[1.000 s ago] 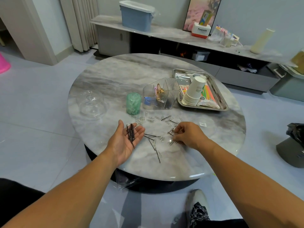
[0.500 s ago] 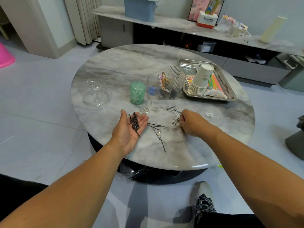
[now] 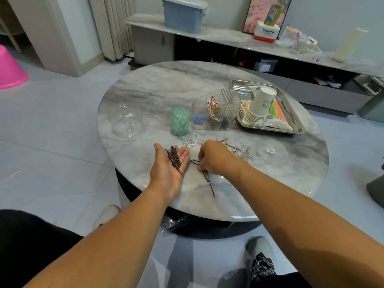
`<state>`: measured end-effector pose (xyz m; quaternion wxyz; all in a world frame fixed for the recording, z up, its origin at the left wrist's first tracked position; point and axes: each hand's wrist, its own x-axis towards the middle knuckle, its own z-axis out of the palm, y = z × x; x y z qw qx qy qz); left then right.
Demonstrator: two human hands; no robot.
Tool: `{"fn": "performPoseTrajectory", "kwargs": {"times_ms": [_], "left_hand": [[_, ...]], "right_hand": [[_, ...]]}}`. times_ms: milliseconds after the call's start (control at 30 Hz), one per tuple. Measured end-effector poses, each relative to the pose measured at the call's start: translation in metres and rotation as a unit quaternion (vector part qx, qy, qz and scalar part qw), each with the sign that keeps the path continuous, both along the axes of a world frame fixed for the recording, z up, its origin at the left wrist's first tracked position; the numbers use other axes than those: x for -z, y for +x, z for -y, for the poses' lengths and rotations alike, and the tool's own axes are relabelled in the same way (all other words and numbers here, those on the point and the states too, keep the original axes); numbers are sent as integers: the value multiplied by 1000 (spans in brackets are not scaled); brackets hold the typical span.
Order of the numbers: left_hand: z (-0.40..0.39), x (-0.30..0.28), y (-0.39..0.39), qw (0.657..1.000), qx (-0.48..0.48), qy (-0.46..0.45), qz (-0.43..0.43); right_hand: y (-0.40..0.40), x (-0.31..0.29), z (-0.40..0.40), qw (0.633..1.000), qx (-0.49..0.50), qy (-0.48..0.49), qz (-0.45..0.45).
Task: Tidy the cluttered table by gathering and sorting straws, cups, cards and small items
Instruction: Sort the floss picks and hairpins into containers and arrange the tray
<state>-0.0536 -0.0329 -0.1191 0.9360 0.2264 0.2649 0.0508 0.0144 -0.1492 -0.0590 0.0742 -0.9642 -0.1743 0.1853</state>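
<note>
From the head camera we look down on a round grey marble worktop (image 3: 145, 86) with both bare forearms reaching over its near edge. Our left hand (image 3: 169, 165) lies palm up with the fingers straight and relaxed, and a small bundle of thin black hairpins (image 3: 174, 157) rests across the palm and fingers. Just to its right, our right hand (image 3: 214, 156) is turned palm down with the fingers curled toward the worktop — the fingertips pinch at a few loose black hairpins (image 3: 208, 179) that lie on the marble between the two hands and trail toward the near edge.

Beyond the hands a scatter of silver wire paper clips (image 3: 242, 152) spreads across the worktop, from in front of the green jar to well right of the right hand. Behind the clips stand a translucent green cylindrical jar (image 3: 180, 121) and, just beside it, a clear ribbed plastic organiser (image 3: 216, 110) whose compartments hold gold and blue clips. To the right sits a rectangular stainless steel tray (image 3: 291, 113) — in it a tilted stack of white paper cups (image 3: 257, 109) and bright coloured straws (image 3: 276, 110). A clear glass dome lid (image 3: 127, 120) sits apart on the left of the worktop. A small white label (image 3: 270, 150) lies on the marble at the far right.
</note>
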Motion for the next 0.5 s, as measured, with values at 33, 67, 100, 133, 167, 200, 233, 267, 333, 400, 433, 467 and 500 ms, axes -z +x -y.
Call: {"fn": "performPoseTrajectory", "kwargs": {"times_ms": [33, 67, 100, 133, 167, 200, 233, 267, 333, 400, 433, 467, 500], "left_hand": [[1, 0, 0, 1000, -7, -5, -1], [1, -1, -1, 1000, -13, -8, 0], [2, -1, -1, 1000, -15, -9, -1], [1, -1, -1, 1000, -17, -9, -1], [1, -1, -1, 1000, -16, -8, -2], [1, 0, -1, 1000, -15, -8, -2], [0, 0, 0, 1000, -14, -7, -3], [0, -1, 0, 1000, -14, -7, -3], [0, -1, 0, 1000, -14, -5, -4], [0, -2, 0, 1000, -11, 0, -3], [0, -2, 0, 1000, -8, 1, -3], [0, -1, 0, 1000, -6, 2, -3], [0, -1, 0, 1000, -3, 2, -3]], "right_hand": [[2, -2, -4, 999, -19, -32, 13], [3, -6, -9, 997, -40, -59, 25], [6, -6, -11, 995, -48, -81, 32], [7, -8, -14, 992, -63, -99, 37], [9, -7, -15, 991, -70, -112, 33], [8, -10, -16, 988, -84, -126, 39], [12, -9, -18, 984, -96, -146, 43], [11, -12, -19, 980, -116, -157, 44], [13, -14, -20, 972, -145, -182, 41], [15, -14, -18, 971, -157, -179, 39], [15, -14, -18, 970, -158, -180, 32], [16, -14, -16, 974, -151, -168, 32], [16, -13, -14, 976, -137, -163, 36]]}}
